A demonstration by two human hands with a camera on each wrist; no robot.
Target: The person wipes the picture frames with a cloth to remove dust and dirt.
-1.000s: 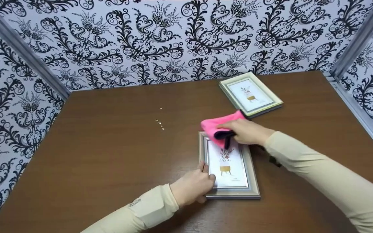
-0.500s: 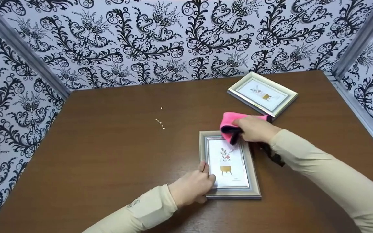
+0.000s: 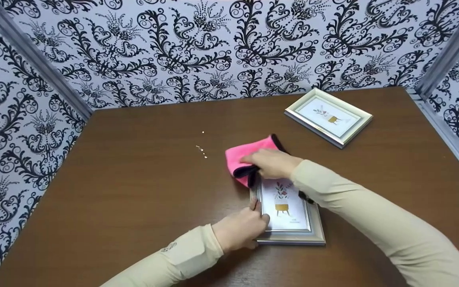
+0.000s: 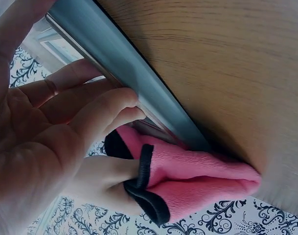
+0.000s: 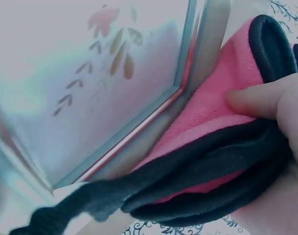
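Note:
A picture frame (image 3: 293, 238) with a potted-plant print lies flat on the table near the front, angled slightly. My left hand (image 3: 241, 227) grips its lower left edge; in the left wrist view the fingers (image 4: 109, 105) bend against the moulding. A folded pink cloth (image 3: 239, 155) with black edging is held in my right hand (image 3: 273, 162) at the frame's upper left corner. The right wrist view shows the thumb (image 5: 256, 100) pressing the cloth and a fold of it against the frame's moulding. The right forearm hides the frame's upper right part.
A second picture frame (image 3: 345, 107) with a similar print lies flat at the back right of the brown table (image 3: 146, 179). Small white specks (image 3: 202, 150) dot the table left of the cloth. Patterned walls (image 3: 197, 52) enclose the back and sides.
My right hand has swept the cloth rightward along the frame's top, then back left past its upper left corner. The far frame has turned and shifted right. My left hand keeps its grip.

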